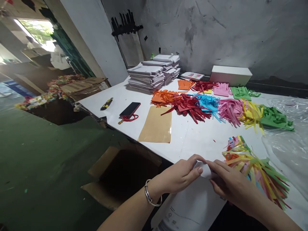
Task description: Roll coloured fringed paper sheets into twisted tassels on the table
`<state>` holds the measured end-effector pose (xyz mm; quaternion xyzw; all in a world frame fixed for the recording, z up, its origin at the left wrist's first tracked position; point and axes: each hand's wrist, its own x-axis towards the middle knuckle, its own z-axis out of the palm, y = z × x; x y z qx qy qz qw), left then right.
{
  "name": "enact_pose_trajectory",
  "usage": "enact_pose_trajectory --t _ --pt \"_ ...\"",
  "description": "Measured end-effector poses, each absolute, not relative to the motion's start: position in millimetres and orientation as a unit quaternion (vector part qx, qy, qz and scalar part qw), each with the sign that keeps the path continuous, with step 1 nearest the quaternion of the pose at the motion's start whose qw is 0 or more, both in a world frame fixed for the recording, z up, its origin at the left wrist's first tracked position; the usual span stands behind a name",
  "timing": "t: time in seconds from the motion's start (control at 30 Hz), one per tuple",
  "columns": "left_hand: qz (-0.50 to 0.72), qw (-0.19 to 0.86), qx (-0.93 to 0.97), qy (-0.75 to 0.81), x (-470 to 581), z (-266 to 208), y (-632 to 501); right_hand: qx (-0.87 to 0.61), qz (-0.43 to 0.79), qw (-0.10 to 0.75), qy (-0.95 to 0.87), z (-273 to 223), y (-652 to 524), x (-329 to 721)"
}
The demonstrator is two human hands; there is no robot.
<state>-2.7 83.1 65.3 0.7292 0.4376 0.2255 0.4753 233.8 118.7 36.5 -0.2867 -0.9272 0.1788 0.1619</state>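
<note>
Both hands are at the top end of a white printed paper packet (187,205), which tilts down over the front edge of the table. My left hand (185,175) pinches its upper edge between thumb and fingers. My right hand (225,178) grips the same end from the other side, its fingertips partly hidden behind the paper. What lies inside the packet cannot be seen. Just right of my right hand lies a mixed bunch of coloured paper strips (260,166). A silver bangle circles my left wrist.
On the white table (202,141) lie a brown sheet (157,125), a phone (130,110), a yellow-black cutter (106,104) and several coloured strip bundles (190,107). Stacked white packets (146,78) and a white box (230,75) stand behind. Clear plastic (288,150) lies right; an open carton (125,176) stands below.
</note>
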Motion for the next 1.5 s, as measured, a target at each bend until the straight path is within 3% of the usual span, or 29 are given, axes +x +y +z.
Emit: enact_pose_trajectory --t 0.17,0.27,0.5,0.67,0.93,1.13,1.37,1.5 --pt "0.225 0.467 0.737 0.434 -3 63 83 -0.267 0.098 0.18 -0.942 43 118 230" --pt "0.229 0.462 0.738 0.435 -2 62 84 -0.266 0.114 0.182 -0.94 41 118 233" --pt "0.23 0.465 0.744 0.421 1 60 83 -0.368 0.341 0.063 -0.863 44 128 240" --pt "0.216 0.451 0.751 0.432 1 62 79 -0.342 0.526 0.019 -0.778 56 138 240" --pt "0.236 0.428 0.738 0.464 6 67 72 -0.365 0.449 0.003 -0.816 55 132 233" --pt "0.282 0.463 0.684 0.489 5 65 67 -0.367 0.346 0.017 -0.863 61 124 223" --pt "0.347 0.479 0.621 0.514 7 55 59 -0.362 0.311 0.001 -0.879 66 117 213" --pt "0.41 0.477 0.59 0.507 -2 52 54 -0.361 0.415 -0.016 -0.835 64 117 215"
